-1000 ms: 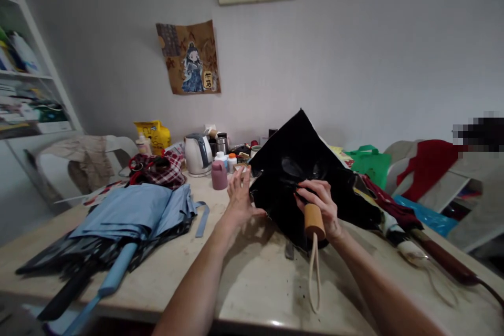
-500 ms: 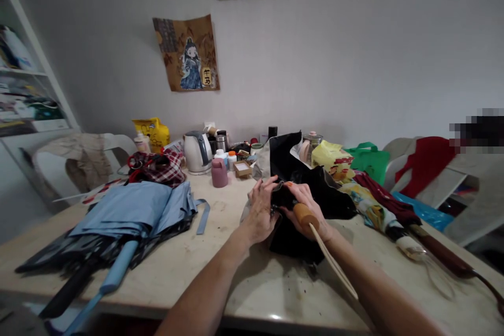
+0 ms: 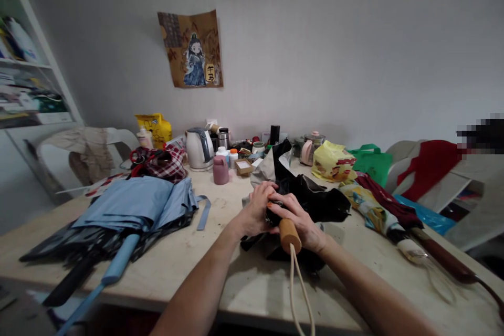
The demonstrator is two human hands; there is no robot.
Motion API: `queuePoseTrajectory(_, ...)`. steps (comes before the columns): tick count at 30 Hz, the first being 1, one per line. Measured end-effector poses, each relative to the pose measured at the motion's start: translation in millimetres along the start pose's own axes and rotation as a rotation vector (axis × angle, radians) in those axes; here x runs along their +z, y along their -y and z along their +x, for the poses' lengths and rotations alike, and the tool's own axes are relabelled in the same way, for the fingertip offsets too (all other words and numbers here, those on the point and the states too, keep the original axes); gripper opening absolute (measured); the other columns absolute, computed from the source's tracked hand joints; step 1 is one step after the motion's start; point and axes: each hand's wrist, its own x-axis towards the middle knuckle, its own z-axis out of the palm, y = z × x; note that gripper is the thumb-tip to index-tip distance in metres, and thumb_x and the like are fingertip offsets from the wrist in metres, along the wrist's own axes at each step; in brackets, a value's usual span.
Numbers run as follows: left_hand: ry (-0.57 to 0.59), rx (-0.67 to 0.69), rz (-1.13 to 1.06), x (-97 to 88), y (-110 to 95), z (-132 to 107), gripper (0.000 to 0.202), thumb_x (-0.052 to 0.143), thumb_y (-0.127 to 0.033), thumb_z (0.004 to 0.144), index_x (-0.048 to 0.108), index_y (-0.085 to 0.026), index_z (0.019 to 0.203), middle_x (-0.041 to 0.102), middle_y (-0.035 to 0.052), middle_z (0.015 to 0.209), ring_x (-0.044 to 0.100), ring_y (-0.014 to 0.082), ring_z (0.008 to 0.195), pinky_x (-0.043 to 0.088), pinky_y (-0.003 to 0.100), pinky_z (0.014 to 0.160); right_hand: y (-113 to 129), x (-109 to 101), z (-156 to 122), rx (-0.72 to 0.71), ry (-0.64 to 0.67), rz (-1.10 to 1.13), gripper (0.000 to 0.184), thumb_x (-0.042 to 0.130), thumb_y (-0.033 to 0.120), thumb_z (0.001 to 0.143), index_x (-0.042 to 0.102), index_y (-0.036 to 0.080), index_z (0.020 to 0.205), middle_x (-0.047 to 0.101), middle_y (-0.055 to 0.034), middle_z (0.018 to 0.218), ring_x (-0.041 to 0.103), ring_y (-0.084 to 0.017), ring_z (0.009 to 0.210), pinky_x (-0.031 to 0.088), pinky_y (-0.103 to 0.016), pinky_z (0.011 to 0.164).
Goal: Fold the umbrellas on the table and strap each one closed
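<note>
A black umbrella (image 3: 321,200) with a pale grey outer side lies half-gathered between my hands, its folds loose and spreading away from me. Its short wooden handle (image 3: 290,235) points toward me, with a cream cord loop hanging over the table's front edge. My left hand (image 3: 255,211) is closed round the gathered cloth on the left side. From the right, my right hand (image 3: 295,216) wraps the umbrella just above the handle, fingers touching the left ones. The shaft is hidden under my hands.
On the left lie a folded light-blue umbrella (image 3: 124,202) and a dark umbrella (image 3: 51,247). A floral umbrella (image 3: 370,207) and a maroon umbrella (image 3: 389,202) lie to the right. Behind stand a kettle (image 3: 198,149), a pink cup (image 3: 221,170) and a yellow bag (image 3: 334,161).
The handle has swung left and now points straight at me, its cord hanging down. My hands have come closer together, and the raised black cloth has dropped lower.
</note>
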Motion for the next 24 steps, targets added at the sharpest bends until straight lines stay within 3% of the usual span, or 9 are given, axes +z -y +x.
queuePoseTrajectory(4, 0.023, -0.044, 0.033, -0.5, -1, -1, 0.056, 0.072, -0.02, 0.061, 0.048, -0.021, 0.111, 0.044, 0.0134, 0.131, 0.043, 0.0319, 0.121, 0.04, 0.051, 0.097, 6, 8, 2, 0.008, -0.085, 0.047, 0.043, 0.067, 0.045, 0.085, 0.06, 0.019, 0.118, 0.06, -0.0162, 0.122, 0.056, -0.025, 0.103, 0.051, -0.042, 0.084)
queuePoseTrajectory(8, -0.02, -0.088, 0.111, 7.8, -2, -1, 0.055, 0.073, -0.02, 0.057, 0.048, -0.021, 0.106, 0.045, 0.0135, 0.131, 0.044, 0.0331, 0.119, 0.041, 0.051, 0.092, 11, 12, 4, 0.102, -0.16, 0.101, 0.01, 0.063, 0.028, 0.088, 0.065, 0.021, 0.096, 0.064, -0.0106, 0.109, 0.058, -0.022, 0.096, 0.05, -0.04, 0.08)
queuePoseTrajectory(11, -0.069, -0.103, 0.085, 2.6, -11, 1, 0.057, 0.076, -0.023, 0.057, 0.052, -0.021, 0.109, 0.046, 0.0142, 0.133, 0.045, 0.0341, 0.119, 0.041, 0.052, 0.093, 9, 7, 6, 0.184, -0.194, 0.089, 0.006, 0.061, 0.02, 0.087, 0.065, 0.022, 0.09, 0.066, -0.0068, 0.096, 0.058, -0.02, 0.087, 0.05, -0.039, 0.076)
queuePoseTrajectory(15, -0.409, -0.023, -0.111, -15.0, -28, 0, 0.052, 0.08, -0.035, 0.063, 0.06, -0.019, 0.108, 0.054, 0.0129, 0.127, 0.05, 0.0299, 0.119, 0.04, 0.045, 0.101, -5, -11, 7, 0.238, -0.327, -0.072, 0.013, 0.061, 0.014, 0.086, 0.065, 0.024, 0.093, 0.067, -0.0059, 0.094, 0.058, -0.02, 0.084, 0.049, -0.039, 0.075)
queuePoseTrajectory(17, -0.547, -0.098, -0.31, -16.1, -33, -1, 0.035, 0.07, -0.049, 0.075, 0.064, -0.017, 0.087, 0.065, 0.0104, 0.1, 0.06, 0.0239, 0.097, 0.046, 0.037, 0.089, -15, -19, 5, 0.216, -0.372, -0.185, 0.016, 0.062, 0.013, 0.085, 0.066, 0.024, 0.095, 0.067, -0.0056, 0.095, 0.058, -0.02, 0.083, 0.048, -0.039, 0.074)
queuePoseTrajectory(18, -0.527, -0.19, -0.453, -12.9, -34, -3, 0.044, 0.061, -0.06, 0.08, 0.063, -0.016, 0.076, 0.066, 0.0089, 0.084, 0.061, 0.0205, 0.081, 0.048, 0.033, 0.077, -19, -23, 3, 0.197, -0.375, -0.239, 0.018, 0.062, 0.013, 0.085, 0.067, 0.025, 0.097, 0.068, -0.0054, 0.095, 0.058, -0.02, 0.082, 0.047, -0.039, 0.074)
queuePoseTrajectory(19, -0.438, -0.309, -0.625, -7.3, -34, -4, 0.057, 0.05, -0.07, 0.082, 0.061, -0.016, 0.068, 0.065, 0.0078, 0.072, 0.059, 0.0176, 0.066, 0.046, 0.031, 0.066, -23, -25, 1, 0.173, -0.367, -0.292, 0.021, 0.062, 0.012, 0.085, 0.067, 0.026, 0.1, 0.068, -0.0052, 0.095, 0.058, -0.02, 0.082, 0.046, -0.039, 0.074)
queuePoseTrajectory(21, -0.064, -0.545, -1.013, 8.7, -33, -5, 0.083, 0.028, -0.088, 0.076, 0.063, -0.013, 0.065, 0.065, 0.0101, 0.064, 0.057, 0.0164, 0.053, 0.043, 0.029, 0.055, -25, -29, -2, 0.107, -0.319, -0.384, 0.024, 0.062, 0.013, 0.086, 0.067, 0.026, 0.107, 0.069, -0.0053, 0.097, 0.058, -0.021, 0.084, 0.043, -0.039, 0.074)
queuePoseTrajectory(24, 0.517, -0.681, -1.529, 31.0, -32, -5, 0.109, 0.013, -0.095, 0.066, 0.069, -0.004, 0.086, 0.07, 0.0199, 0.082, 0.067, 0.0255, 0.071, 0.05, 0.037, 0.067, -17, -30, -3, -0.024, -0.173, -0.441, 0.022, 0.052, 0.021, 0.095, 0.064, 0.023, 0.113, 0.07, -0.0061, 0.099, 0.056, -0.022, 0.09, 0.041, -0.039, 0.075)
